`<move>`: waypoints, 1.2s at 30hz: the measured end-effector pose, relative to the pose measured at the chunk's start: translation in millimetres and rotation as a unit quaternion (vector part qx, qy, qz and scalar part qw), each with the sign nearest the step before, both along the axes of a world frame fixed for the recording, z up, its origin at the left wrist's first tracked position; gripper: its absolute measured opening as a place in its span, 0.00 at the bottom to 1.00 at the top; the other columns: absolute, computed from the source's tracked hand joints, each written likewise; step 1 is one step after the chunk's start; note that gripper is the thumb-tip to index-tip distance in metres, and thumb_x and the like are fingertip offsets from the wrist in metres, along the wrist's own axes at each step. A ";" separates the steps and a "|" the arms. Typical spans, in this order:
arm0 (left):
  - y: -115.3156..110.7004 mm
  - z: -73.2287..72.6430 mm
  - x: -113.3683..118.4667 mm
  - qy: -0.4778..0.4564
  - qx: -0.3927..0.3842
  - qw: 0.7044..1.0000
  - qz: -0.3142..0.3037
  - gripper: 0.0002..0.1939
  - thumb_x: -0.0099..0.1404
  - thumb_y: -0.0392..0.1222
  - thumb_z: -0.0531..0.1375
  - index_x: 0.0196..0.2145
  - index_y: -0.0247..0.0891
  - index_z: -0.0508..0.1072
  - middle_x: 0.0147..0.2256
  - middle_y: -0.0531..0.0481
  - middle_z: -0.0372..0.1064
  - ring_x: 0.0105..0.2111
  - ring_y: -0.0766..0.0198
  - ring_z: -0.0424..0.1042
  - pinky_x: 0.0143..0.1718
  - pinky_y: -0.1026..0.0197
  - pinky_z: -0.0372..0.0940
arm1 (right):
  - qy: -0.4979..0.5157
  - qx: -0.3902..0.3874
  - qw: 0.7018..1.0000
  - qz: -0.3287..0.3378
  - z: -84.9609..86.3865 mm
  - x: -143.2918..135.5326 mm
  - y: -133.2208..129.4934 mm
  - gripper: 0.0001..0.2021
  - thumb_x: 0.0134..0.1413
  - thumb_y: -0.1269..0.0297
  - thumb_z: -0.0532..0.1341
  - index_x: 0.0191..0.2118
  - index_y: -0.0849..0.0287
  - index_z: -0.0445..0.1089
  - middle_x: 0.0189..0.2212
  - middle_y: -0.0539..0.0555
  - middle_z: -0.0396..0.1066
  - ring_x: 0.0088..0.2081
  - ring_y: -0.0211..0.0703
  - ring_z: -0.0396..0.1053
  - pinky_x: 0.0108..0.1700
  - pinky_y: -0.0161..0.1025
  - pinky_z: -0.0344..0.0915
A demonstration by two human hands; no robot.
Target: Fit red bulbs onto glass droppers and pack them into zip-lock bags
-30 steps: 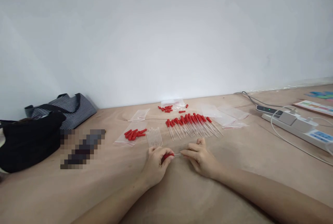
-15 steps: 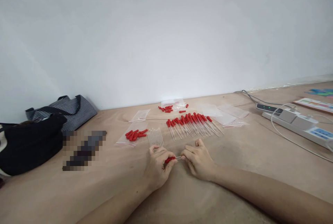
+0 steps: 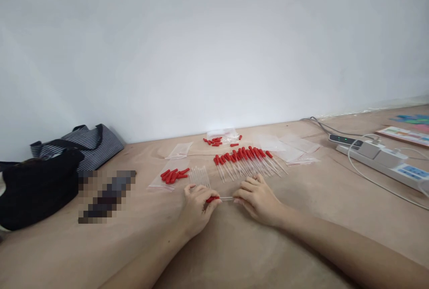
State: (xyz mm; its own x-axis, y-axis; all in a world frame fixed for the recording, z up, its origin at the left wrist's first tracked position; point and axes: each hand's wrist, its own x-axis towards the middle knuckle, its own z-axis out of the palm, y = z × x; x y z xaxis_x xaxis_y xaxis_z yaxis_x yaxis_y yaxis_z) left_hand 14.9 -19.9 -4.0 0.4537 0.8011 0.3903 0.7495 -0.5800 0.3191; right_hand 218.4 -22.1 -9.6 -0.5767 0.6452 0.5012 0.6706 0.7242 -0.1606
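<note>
A red rubber bulb (image 3: pixel 212 199) is pinched in my left hand (image 3: pixel 199 206), just in front of several bare clear tubes (image 3: pixel 199 176). My right hand (image 3: pixel 256 200) grips a thin clear tube (image 3: pixel 227 198), which spans the gap between the hands and meets the bulb end at my left fingertips; the joint is hidden. Beyond my right hand lies a row of red-capped droppers (image 3: pixel 248 157), their tips pointing toward me. Loose red bulbs (image 3: pixel 172 176) rest on a plastic bag at the left.
More red bulbs (image 3: pixel 214 141) and a bag of tubes (image 3: pixel 229 137) lie near the wall. Flat plastic bags (image 3: pixel 298 148) are behind the droppers. A power strip (image 3: pixel 385 159) with cables stands right; a striped bag (image 3: pixel 97 146) and black cloth (image 3: pixel 43 190) lie left.
My left hand has moved slightly left and away from my right hand. More of the clear tube now shows between them.
</note>
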 end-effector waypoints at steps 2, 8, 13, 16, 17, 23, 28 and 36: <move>1.5 1.5 -2.3 0.008 0.012 1.000 0.002 0.07 0.61 0.42 0.53 0.29 0.42 0.70 0.28 0.53 0.72 0.33 0.61 0.67 0.47 0.50 0.44 | -0.019 0.013 1.000 -0.010 -0.2 1.4 0.5 0.08 0.55 0.64 0.53 0.31 0.57 0.69 0.26 0.51 0.68 0.32 0.38 0.59 0.36 0.39 0.43; 20.3 7.7 -25.2 -0.005 0.115 0.975 0.189 0.15 0.59 0.44 0.54 0.44 0.40 0.67 0.42 0.45 0.68 0.44 0.53 0.62 0.45 0.50 0.48 | 0.044 -0.066 0.982 -0.172 1.0 -9.3 21.2 0.10 0.51 0.64 0.53 0.24 0.58 0.68 0.23 0.50 0.69 0.30 0.38 0.61 0.35 0.39 0.43; 41.2 9.8 -63.5 0.055 0.102 0.937 0.328 0.11 0.58 0.45 0.54 0.38 0.42 0.71 0.42 0.45 0.66 0.43 0.51 0.61 0.44 0.48 0.49 | 0.079 -0.113 0.941 -0.309 5.0 -33.6 59.0 0.13 0.50 0.63 0.52 0.22 0.58 0.69 0.24 0.52 0.71 0.33 0.43 0.64 0.38 0.42 0.44; 47.3 9.9 -78.7 0.063 0.099 0.932 0.343 0.12 0.57 0.47 0.55 0.38 0.42 0.71 0.43 0.45 0.65 0.44 0.51 0.60 0.43 0.49 0.50 | 0.060 -0.121 0.929 -0.344 3.9 -46.8 73.7 0.13 0.50 0.63 0.51 0.24 0.59 0.71 0.26 0.55 0.72 0.34 0.45 0.65 0.41 0.44 0.44; 48.5 9.8 -81.5 0.068 0.099 0.933 0.339 0.13 0.57 0.49 0.56 0.37 0.42 0.72 0.44 0.45 0.64 0.44 0.51 0.60 0.43 0.48 0.50 | 0.053 -0.123 0.927 -0.351 3.0 -49.4 76.6 0.13 0.50 0.63 0.51 0.25 0.59 0.71 0.27 0.56 0.72 0.34 0.45 0.65 0.41 0.44 0.44; 55.1 5.5 -84.4 0.127 0.104 0.938 0.306 0.09 0.58 0.46 0.56 0.35 0.46 0.74 0.45 0.45 0.63 0.46 0.51 0.58 0.43 0.49 0.49 | 0.044 -0.119 0.925 -0.358 -1.0 -50.0 79.8 0.13 0.50 0.60 0.51 0.27 0.61 0.70 0.29 0.58 0.72 0.34 0.46 0.65 0.41 0.45 0.44; 61.9 0.0 -82.8 0.152 0.111 0.944 0.272 0.07 0.58 0.42 0.57 0.34 0.48 0.75 0.46 0.46 0.63 0.46 0.50 0.57 0.43 0.49 0.49 | 0.047 -0.084 0.946 -0.311 5.2 -64.5 74.0 0.12 0.50 0.59 0.52 0.30 0.59 0.69 0.32 0.56 0.71 0.37 0.45 0.63 0.42 0.44 0.44; 68.4 -5.3 -83.4 0.108 0.115 0.956 0.248 0.05 0.58 0.39 0.58 0.28 0.43 0.74 0.43 0.46 0.65 0.44 0.52 0.59 0.42 0.49 0.50 | -0.014 -0.178 0.938 -0.296 16.3 -109.3 78.0 0.13 0.46 0.60 0.54 0.29 0.61 0.72 0.31 0.61 0.72 0.37 0.48 0.65 0.46 0.48 0.44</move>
State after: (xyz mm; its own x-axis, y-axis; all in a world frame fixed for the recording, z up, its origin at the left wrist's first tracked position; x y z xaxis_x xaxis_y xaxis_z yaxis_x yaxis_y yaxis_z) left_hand -68.5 48.5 -9.3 0.1302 0.8426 0.5226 0.9844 -0.1726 0.0331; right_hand 109.1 56.0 6.7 -0.0746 0.9804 0.1824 0.9457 0.1276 -0.2988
